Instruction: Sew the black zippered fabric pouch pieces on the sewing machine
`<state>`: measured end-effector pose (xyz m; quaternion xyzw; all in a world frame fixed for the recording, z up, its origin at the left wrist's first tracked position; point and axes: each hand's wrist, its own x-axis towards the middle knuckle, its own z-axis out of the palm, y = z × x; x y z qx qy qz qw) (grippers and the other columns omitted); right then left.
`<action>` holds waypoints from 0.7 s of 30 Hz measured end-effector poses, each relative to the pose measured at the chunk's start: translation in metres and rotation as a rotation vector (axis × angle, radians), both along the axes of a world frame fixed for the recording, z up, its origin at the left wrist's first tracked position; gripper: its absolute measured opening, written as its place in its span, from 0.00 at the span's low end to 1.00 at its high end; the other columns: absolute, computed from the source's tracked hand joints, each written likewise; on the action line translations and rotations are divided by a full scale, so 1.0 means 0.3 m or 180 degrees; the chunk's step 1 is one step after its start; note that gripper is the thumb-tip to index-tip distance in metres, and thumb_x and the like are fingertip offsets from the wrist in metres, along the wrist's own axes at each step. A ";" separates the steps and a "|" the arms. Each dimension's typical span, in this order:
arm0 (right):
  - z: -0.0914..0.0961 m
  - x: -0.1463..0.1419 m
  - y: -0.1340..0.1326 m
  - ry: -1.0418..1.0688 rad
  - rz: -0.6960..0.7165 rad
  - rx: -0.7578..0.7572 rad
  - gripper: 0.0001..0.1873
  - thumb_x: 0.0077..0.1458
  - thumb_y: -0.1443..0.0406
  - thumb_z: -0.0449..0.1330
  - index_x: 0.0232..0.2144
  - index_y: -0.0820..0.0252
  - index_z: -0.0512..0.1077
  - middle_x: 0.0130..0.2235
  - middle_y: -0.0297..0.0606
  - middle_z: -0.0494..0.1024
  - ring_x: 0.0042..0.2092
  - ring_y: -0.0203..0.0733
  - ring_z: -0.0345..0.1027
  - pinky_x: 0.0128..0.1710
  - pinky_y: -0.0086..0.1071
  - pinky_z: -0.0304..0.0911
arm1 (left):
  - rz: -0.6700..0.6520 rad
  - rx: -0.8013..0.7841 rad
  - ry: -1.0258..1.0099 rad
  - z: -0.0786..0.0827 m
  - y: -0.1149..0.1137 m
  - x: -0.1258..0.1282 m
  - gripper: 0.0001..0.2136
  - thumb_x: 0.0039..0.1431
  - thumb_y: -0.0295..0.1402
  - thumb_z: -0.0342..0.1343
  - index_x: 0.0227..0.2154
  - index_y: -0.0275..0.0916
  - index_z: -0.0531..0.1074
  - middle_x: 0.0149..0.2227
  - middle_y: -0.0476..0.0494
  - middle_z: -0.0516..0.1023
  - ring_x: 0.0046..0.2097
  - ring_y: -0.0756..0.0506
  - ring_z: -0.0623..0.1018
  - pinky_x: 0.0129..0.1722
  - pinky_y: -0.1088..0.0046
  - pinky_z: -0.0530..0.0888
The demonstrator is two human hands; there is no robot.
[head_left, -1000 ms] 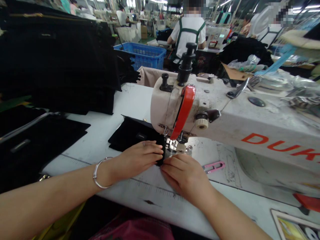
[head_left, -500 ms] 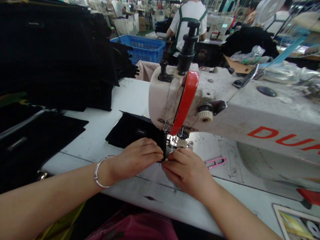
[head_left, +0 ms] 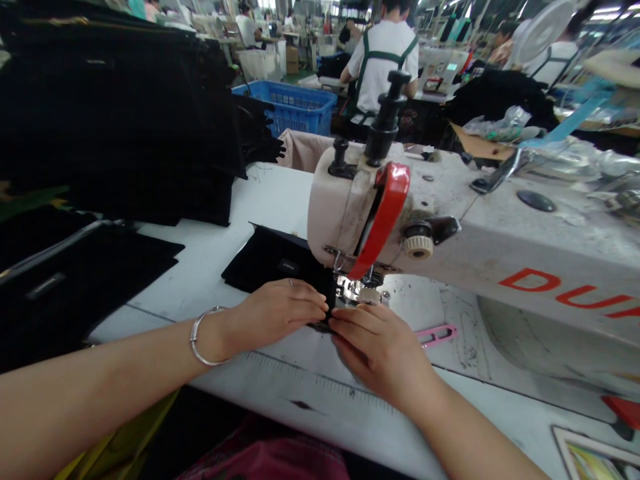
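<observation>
A flat black fabric piece (head_left: 260,257) with a small label lies on the sewing machine's white bed, its right edge by the presser foot (head_left: 350,288). Over the piece's near right part rests my left hand (head_left: 277,310), a silver bangle at its wrist, fingers together and closed on the cloth near the edge. My right hand (head_left: 383,340) is just right of it, thumb and fingers pinching the same edge in front of the foot. The fingertips of both hands almost meet. The sewing machine (head_left: 475,227) has a red lever cover (head_left: 383,220); its needle cannot be made out.
Pink thread snips (head_left: 437,335) lie right of my right hand. Tall stacks of black fabric pieces (head_left: 120,127) stand at the left, with more pieces (head_left: 75,280) nearer. A blue basket (head_left: 305,110) stands behind the table; beyond it a person (head_left: 385,60) sits facing away.
The view has tilted up slightly, so the machine and cloth appear lower and further right. Both hands keep hold at the cloth's edge, with only small finger shifts.
</observation>
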<state>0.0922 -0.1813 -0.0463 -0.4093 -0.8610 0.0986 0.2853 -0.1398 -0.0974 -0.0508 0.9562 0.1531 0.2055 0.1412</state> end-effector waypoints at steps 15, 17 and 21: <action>-0.016 -0.022 0.017 -0.0378 -0.0439 -0.0127 0.18 0.61 0.68 0.56 0.53 0.64 0.70 0.54 0.45 0.74 0.53 0.53 0.67 0.53 0.49 0.66 | 0.0432 -0.0079 0.0099 -0.017 0.168 0.056 0.10 0.68 0.34 0.52 0.42 0.42 0.79 0.46 0.47 0.81 0.48 0.47 0.79 0.50 0.73 0.73; -0.018 -0.023 0.020 -0.0336 -0.0412 -0.0086 0.18 0.61 0.68 0.56 0.53 0.65 0.70 0.54 0.45 0.74 0.53 0.53 0.67 0.54 0.50 0.66 | 0.0467 -0.0005 0.0067 -0.022 0.184 0.060 0.10 0.67 0.35 0.52 0.41 0.42 0.80 0.44 0.46 0.81 0.46 0.46 0.80 0.46 0.72 0.74; -0.018 -0.023 0.027 -0.0278 -0.0376 -0.0048 0.17 0.62 0.68 0.55 0.52 0.64 0.71 0.53 0.45 0.75 0.53 0.52 0.68 0.54 0.50 0.66 | 0.0495 0.0004 0.0085 -0.030 0.198 0.062 0.11 0.67 0.36 0.52 0.40 0.42 0.80 0.42 0.46 0.81 0.43 0.45 0.80 0.43 0.71 0.75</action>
